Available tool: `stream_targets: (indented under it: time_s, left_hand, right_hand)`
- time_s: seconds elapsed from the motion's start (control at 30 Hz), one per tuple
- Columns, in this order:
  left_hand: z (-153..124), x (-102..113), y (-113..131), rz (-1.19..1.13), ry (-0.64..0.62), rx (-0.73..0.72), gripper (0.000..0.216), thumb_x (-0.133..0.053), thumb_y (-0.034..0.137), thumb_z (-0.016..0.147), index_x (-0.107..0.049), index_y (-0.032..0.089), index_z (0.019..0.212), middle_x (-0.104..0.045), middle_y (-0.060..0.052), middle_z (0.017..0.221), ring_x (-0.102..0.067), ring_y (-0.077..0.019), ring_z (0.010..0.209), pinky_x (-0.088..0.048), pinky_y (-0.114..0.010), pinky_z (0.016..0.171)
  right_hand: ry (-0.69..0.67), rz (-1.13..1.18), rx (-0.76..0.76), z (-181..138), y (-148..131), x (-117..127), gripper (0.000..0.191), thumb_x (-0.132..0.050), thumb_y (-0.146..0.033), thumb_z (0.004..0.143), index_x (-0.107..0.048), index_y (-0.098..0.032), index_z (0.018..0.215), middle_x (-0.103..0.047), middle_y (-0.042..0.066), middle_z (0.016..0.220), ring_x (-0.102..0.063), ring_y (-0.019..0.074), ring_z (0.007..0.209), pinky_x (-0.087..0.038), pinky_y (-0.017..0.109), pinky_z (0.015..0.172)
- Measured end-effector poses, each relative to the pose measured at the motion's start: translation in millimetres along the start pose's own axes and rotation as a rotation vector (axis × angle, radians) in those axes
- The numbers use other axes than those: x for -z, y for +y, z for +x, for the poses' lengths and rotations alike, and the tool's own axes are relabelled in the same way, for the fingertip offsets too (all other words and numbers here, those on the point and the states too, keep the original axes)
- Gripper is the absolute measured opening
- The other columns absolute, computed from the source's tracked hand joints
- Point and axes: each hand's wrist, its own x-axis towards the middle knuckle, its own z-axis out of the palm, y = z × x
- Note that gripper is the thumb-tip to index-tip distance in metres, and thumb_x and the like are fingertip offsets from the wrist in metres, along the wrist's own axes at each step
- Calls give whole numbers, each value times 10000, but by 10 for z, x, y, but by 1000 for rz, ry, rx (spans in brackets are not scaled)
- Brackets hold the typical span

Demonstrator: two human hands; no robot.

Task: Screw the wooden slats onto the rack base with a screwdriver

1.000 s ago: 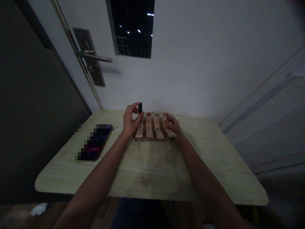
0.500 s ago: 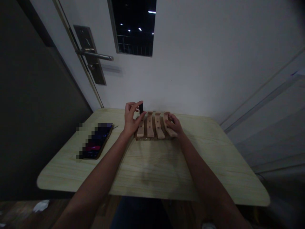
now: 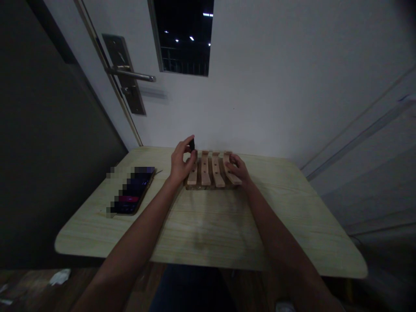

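A wooden rack of several pale slats [image 3: 211,170] lies on the light wood table [image 3: 211,225] near its far edge. My left hand [image 3: 180,161] is at the rack's left end, thumb and fingers pinched on a small black object [image 3: 192,144] held upright above the leftmost slat. My right hand [image 3: 238,169] rests on the rightmost slat with its fingers curled over it, holding the rack down.
A phone [image 3: 133,195] with a lit screen lies on the table's left side. Behind the table is a white door with a metal handle [image 3: 131,75] and a dark window [image 3: 185,37]. A dark wall stands at the left.
My left hand opened a little around the black object, then closed on it again above the leftmost slat. The right hand stayed on the rack. The view drifted slightly.
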Motion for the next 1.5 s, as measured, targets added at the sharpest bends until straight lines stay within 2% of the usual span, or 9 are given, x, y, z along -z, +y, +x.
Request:
stream_targets:
  time_s: [0.17,0.4,0.8,1.07,1.3,1.5]
  left_hand:
    - [27,16,36,17,3,-27,422,-579,271,857,-499,238,1271,-581,-51,1019,-561,-126,845,-515,-271,747]
    - [51,11,21,61,52,-28,432,-637,291,822,-527,242,1237,-531,-16,899,-524,-117,769,-495,-269,727]
    - [42,7,68,51,17,-44,455,-574,263,854,-476,235,1297,-595,-49,1017,-519,-114,729,-497,-273,719]
    - [47,18,87,12,-2,-31,514,-552,192,833,-442,241,1332,-568,-37,994,-518,-103,729,-502,-275,727]
    - [34,-6,14,5,9,-26,588,-702,296,757,-473,269,1298,-506,-23,976,-513,-105,767,-496,-260,704]
    - [27,-7,-11,38,-18,-52,569,-626,277,819,-419,257,1349,-541,-6,886,-501,-106,728,-477,-262,706]
  right_hand:
    - [6,13,-7,-5,12,-20,504,-659,-592,597,-583,-244,953,-664,90,1057,-605,253,984,-472,459,904]
    - [-9,-1,0,5,20,4,519,-662,-602,583,-576,-236,940,-659,103,1081,-605,256,1010,-461,468,936]
    - [7,-20,14,4,27,-9,531,-655,-636,577,-575,-237,919,-662,98,1049,-605,251,981,-484,462,897]
    - [-10,-6,15,-10,-3,-6,545,-642,-641,595,-572,-229,946,-662,99,1046,-611,246,975,-481,437,892]
    - [-9,21,17,5,-4,-8,507,-675,-592,584,-573,-229,924,-662,100,1031,-611,248,967,-476,440,898]
    - [2,32,1,-12,-8,-21,493,-669,-574,590,-562,-227,924,-658,102,1032,-612,247,957,-490,439,875]
